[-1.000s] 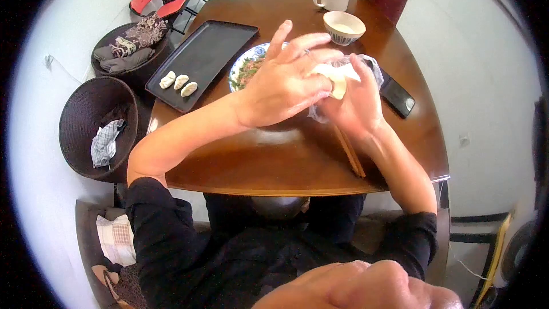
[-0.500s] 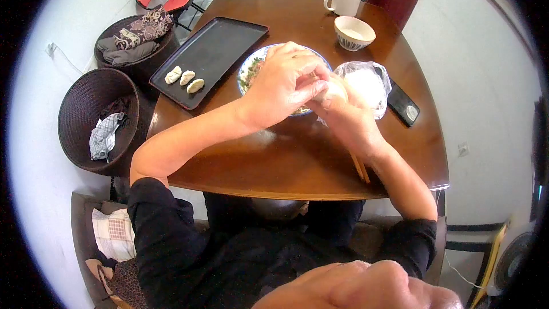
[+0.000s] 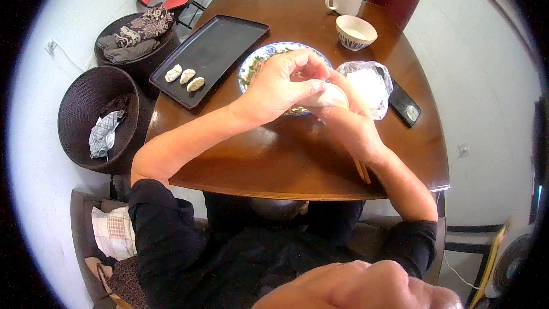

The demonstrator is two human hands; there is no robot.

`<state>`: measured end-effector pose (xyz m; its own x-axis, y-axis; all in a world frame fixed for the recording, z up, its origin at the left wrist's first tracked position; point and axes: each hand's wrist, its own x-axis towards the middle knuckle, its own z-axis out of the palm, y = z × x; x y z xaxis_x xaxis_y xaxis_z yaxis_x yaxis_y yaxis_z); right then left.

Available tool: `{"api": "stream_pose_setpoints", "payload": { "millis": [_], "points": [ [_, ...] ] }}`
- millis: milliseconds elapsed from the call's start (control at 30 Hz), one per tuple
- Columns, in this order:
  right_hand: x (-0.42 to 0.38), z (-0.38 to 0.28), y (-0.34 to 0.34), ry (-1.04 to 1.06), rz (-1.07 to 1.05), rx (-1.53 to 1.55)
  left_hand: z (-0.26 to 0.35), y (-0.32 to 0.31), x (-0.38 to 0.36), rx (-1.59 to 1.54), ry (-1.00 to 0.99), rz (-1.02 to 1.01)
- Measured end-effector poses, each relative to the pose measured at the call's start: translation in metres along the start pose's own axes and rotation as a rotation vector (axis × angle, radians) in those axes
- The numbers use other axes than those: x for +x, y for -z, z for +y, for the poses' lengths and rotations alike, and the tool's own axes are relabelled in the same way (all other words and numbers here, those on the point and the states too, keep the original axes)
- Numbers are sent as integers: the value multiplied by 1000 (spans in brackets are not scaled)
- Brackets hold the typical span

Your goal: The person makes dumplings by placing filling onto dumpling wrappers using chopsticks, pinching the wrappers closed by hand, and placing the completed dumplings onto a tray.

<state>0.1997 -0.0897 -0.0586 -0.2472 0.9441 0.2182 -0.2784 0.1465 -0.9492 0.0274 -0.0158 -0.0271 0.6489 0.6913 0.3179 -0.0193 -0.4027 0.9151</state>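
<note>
My left hand (image 3: 284, 87) and my right hand (image 3: 353, 127) meet above the near edge of a patterned bowl (image 3: 279, 49). Between them is a pale dumpling (image 3: 329, 98), its edge pinched by my left thumb and fingertips while my right hand supports it from below. Part of the dumpling is hidden by the fingers. Meat and green filling (image 3: 253, 70) shows in the bowl. A plastic bag (image 3: 366, 88) with white contents lies just beyond my right hand. Chopsticks (image 3: 361, 171) stick out from under my right wrist.
A black tray (image 3: 220, 43) with three finished dumplings (image 3: 187, 75) lies on the left of the table. A mug (image 3: 347, 1) and a small bowl (image 3: 355, 31) stand at the back right. A phone (image 3: 405, 106) lies beside the bag. Wicker baskets (image 3: 71, 120) flank the table's left side.
My left fingers have lifted and opened a little around the dumpling, and my hands have shifted slightly, so more of its pale surface and more of the filling bowl now show.
</note>
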Motion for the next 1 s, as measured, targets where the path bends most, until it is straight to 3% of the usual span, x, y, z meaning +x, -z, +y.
{"api": "stream_pose_setpoints", "payload": {
  "millis": [67, 133, 200, 400, 533, 700, 833, 933, 1000],
  "points": [
    [0, -8, -4, -25, 55, -25, 1, 1, -1, 89, -111, 24],
    [1, -10, -4, -51, 110, -51, 8, 0, -4, 45, -80, 30],
    [2, -7, 3, 143, 77, -460, 10, -1, -6, 0, -48, 37],
    [2, -8, -1, 392, 93, -880, 16, -3, -10, -10, -102, 68],
    [0, -10, -2, 379, 83, -927, 10, -4, -13, 10, -185, 73],
    [-6, -8, 3, 255, 222, -541, 2, 1, -22, 12, -221, 155],
    [-2, -11, -7, 384, 240, -358, 1, 5, -31, -37, -69, 120],
    [2, -11, -6, 539, 205, -572, 2, 4, -35, -144, -61, 145],
    [1, -11, -6, 517, 202, -615, 3, 4, -36, -150, -57, 115]
  ]
}}
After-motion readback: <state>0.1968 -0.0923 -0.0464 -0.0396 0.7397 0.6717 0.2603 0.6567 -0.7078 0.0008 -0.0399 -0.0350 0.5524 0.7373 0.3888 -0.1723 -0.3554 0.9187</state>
